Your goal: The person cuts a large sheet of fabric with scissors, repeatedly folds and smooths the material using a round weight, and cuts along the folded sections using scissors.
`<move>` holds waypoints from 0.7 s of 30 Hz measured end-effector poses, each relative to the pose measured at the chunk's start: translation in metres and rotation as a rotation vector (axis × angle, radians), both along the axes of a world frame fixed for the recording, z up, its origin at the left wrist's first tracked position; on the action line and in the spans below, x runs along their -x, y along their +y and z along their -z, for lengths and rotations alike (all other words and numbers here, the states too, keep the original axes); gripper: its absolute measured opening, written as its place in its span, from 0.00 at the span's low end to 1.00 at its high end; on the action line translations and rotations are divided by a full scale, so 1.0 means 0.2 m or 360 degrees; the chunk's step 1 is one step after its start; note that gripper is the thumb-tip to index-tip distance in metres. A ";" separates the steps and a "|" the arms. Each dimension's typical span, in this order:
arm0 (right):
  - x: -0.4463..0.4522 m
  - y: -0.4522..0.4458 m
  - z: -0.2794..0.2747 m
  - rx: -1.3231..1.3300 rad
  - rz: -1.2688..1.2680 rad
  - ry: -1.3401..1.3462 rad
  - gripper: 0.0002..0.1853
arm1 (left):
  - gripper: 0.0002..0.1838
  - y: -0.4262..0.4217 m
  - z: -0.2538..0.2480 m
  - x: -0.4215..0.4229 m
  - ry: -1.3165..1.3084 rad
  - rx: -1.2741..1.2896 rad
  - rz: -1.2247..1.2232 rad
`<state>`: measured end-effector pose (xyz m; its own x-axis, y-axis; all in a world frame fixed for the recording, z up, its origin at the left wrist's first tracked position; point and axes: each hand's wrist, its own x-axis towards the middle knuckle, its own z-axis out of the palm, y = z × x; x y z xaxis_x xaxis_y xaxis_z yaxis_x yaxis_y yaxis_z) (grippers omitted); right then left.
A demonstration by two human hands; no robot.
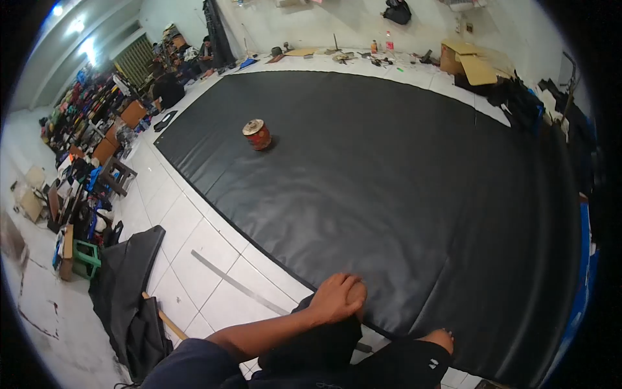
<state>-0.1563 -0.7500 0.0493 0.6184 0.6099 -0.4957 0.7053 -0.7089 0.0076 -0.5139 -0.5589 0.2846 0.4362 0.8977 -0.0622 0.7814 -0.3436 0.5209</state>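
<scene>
My left hand [338, 298] is at my bent left leg, beside the near edge of a large black sheet [337, 175]. Its fingers are curled and pressed together, and whatever may be inside them is hidden. My right hand does not show. A bare foot [440, 338] is at the sheet's near edge, by my dark trouser leg. On the sheet, toward the upper left, stands a red and orange can-like container [258, 135] with a pale top. A long grey metal strip [236, 282] lies on the white tiles left of my hand.
Folded black material [133, 279] lies at the left by a wooden stick [170, 321]. Beyond are a green stool [86, 258], a dark stool [116, 175] and piled goods. Bottles [389, 41], small items and a cardboard box [452, 57] line the back. A person [206, 53] sits far left.
</scene>
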 end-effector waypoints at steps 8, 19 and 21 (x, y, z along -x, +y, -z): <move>-0.06 -0.16 0.10 -0.0440 -0.0203 -0.0030 0.33 | 0.31 -0.13 -0.33 0.08 0.0172 0.0146 -0.0001; -0.78 0.05 -1.01 -0.0970 0.2082 0.0754 0.44 | 0.28 -0.49 -0.76 0.06 0.0433 0.0738 0.0206; -0.84 0.06 -1.26 -0.1092 0.2150 0.0760 0.46 | 0.20 -0.54 -0.84 0.02 0.0392 0.0670 0.0195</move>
<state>0.0116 -0.7384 0.3009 0.7418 -0.0555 -0.6683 -0.5756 -0.5641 -0.5920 -0.5170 -0.6674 0.4533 0.4635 0.7157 -0.5224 0.8657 -0.2401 0.4392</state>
